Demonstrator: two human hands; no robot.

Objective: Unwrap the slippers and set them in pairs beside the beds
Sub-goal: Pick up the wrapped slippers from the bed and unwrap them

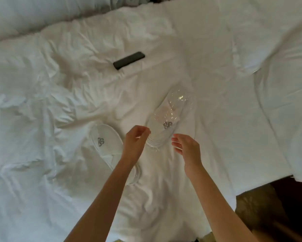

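A pair of white slippers in a clear plastic wrapper [167,117] lies on the white bed [59,84], a grey logo showing near its lower end. To its left lies a second white slipper pack [106,145], partly hidden under my left forearm; I cannot tell if it is wrapped. My left hand [135,142] hovers at the wrapped pack's lower left edge, fingers curled, pinching at the plastic or just touching it. My right hand [185,145] is open just right of the pack's lower end, holding nothing.
A black remote control [129,60] lies on the duvet above the slippers. Pillows [33,13] sit at the top left. A folded-over duvet covers the right side [269,75]. The bed's edge and dark patterned carpet [272,212] show at the lower right.
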